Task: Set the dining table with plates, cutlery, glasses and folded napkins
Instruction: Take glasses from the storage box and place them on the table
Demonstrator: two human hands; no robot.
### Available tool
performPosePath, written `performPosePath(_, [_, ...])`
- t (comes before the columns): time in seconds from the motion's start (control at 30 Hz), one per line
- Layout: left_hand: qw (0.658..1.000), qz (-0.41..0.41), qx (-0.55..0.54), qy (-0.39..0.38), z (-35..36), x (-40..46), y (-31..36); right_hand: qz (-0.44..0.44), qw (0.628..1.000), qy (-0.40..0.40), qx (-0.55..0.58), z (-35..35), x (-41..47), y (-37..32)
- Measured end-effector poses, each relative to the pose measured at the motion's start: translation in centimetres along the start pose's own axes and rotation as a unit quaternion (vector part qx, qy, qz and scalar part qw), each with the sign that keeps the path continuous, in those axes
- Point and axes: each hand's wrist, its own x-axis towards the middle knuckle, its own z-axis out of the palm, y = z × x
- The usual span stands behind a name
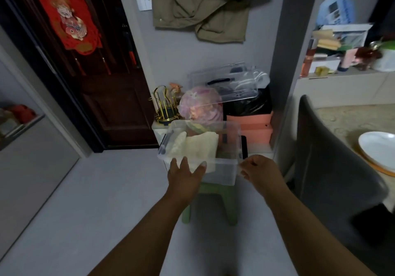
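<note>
A clear plastic box stands on a green stool in front of me. Cream folded napkins lie inside it at the left. My left hand reaches over the box's near rim, its fingers straight and spread, touching the nearest napkin. My right hand is at the box's right near corner, fingers curled by the rim; whether it grips the rim is unclear. On the dining table at the right edge lies a white plate on an orange-rimmed plate.
A dark grey chair stands between me and the table. Behind the box are its clear lid, a gold wire rack, a pink bin and a floral cover. A dark door is at left; a cluttered shelf is at the upper right.
</note>
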Motion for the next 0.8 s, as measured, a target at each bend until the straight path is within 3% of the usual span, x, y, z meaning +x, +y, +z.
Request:
performPosePath(0.43, [0.993, -0.106, 0.038, -0.037, 2.0, 27.4, -3.5, 0.073, 0.992, -0.082, -0.055, 7.7, 27.9, -0.7])
performPosePath(0.8, [0.946, -0.213, 0.233, -0.076, 5.8, 38.7, -10.1, 0.181, 0.973, -0.122, -0.078, 12.6, 40.0, 4.6])
